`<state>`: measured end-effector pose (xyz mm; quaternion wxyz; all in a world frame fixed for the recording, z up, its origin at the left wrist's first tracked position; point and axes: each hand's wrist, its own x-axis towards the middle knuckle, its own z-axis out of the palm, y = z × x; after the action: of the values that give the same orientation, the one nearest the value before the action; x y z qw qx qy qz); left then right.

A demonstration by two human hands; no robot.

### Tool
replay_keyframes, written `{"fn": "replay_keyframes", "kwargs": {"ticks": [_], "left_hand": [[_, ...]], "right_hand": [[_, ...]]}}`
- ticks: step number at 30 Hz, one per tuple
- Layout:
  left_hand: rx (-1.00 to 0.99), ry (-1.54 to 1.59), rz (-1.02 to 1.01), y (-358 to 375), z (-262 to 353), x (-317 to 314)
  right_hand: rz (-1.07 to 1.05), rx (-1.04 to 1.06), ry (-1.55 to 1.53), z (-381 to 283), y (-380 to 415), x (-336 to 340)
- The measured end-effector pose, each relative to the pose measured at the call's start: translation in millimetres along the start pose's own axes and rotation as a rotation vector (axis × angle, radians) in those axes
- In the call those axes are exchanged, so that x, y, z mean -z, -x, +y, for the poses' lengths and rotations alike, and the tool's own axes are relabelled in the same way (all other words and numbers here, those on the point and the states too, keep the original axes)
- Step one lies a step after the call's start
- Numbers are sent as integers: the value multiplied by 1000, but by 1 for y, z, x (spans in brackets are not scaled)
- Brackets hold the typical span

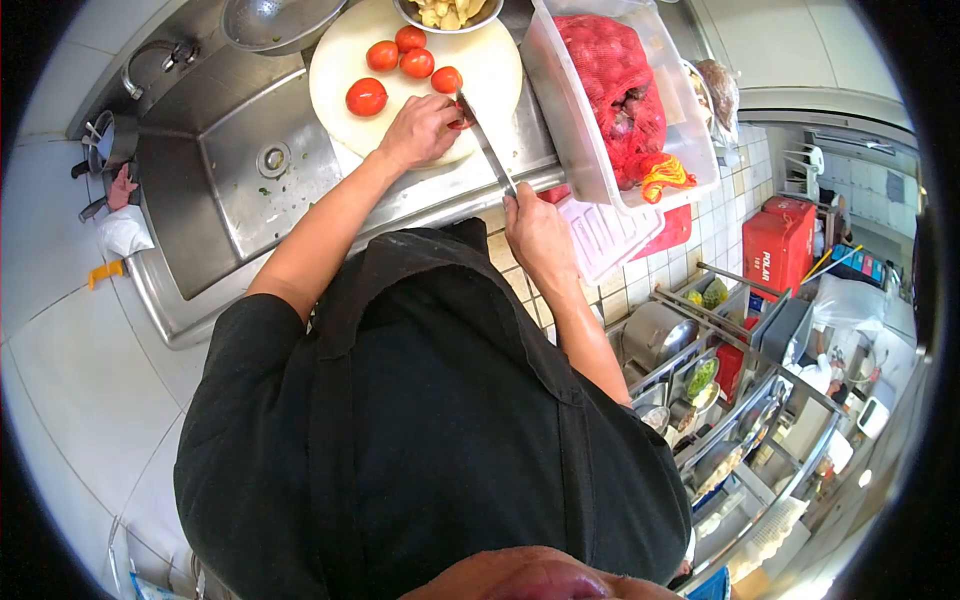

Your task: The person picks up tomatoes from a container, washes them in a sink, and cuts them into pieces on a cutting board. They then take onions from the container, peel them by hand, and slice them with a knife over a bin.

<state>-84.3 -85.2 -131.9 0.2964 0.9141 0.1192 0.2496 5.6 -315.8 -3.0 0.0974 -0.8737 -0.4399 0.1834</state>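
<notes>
On a round white cutting board (335, 80) lie several red tomatoes (367, 97). My left hand (422, 130) is closed on a tomato (460, 121) at the board's front right; the fingers hide most of it. In my right hand (538, 232) is the handle of a knife (487, 145), its blade slanting up and left so that the tip is beside my left fingers. Whether the blade touches the held tomato is too small to tell.
Left of the board is a steel sink (235, 165). A metal bowl (448, 28) of pale pieces stands behind it. At the right, a plastic bin (560, 110) holds a red mesh bag (618, 85). Steel shelves (745, 325) with pots stand farther right.
</notes>
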Motion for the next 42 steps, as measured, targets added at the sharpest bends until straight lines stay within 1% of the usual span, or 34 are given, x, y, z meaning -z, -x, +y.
{"fn": "replay_keyframes", "kwargs": {"ticks": [3,7,9,12,14,17,20,24,27,30,33,34,36,37,38,41,42], "left_hand": [[18,-3,-8,0,1,-2],[-14,46,36,-2,1,-3],[-20,54,46,-3,0,-2],[-12,35,55,3,-2,-2],[-30,18,87,10,0,1],[-2,44,86,16,-2,1],[-68,24,189,13,-2,-3],[-47,18,141,11,2,0],[-40,26,133,12,1,-1],[-25,-9,110,14,1,1],[22,-43,85,21,3,11],[56,-21,98,24,1,9],[132,12,131,28,-2,-2],[128,16,133,27,2,-6],[119,18,136,23,4,-9],[71,-48,109,9,13,-18],[87,5,105,5,16,-20]], "right_hand": [[14,-3,-53,-1,4,3],[3,7,-15,-3,4,3],[1,28,25,4,-7,-9],[67,117,26,11,-34,-33],[55,89,16,11,-39,-30],[39,54,2,7,-32,-16],[-12,34,18,-4,-12,-2],[-72,7,36,-8,-4,1],[-98,16,-5,-3,-14,-18],[-27,131,48,2,-39,-30],[-83,91,-164,27,-44,-21],[-83,40,-302,32,-37,-14],[-167,-227,-639,44,-29,-10],[-207,-364,-805,52,-27,-11],[-199,-351,-916,66,-27,-20],[-337,-440,-1139,89,-31,-53],[-421,-408,-1148,88,-31,-64]]}}
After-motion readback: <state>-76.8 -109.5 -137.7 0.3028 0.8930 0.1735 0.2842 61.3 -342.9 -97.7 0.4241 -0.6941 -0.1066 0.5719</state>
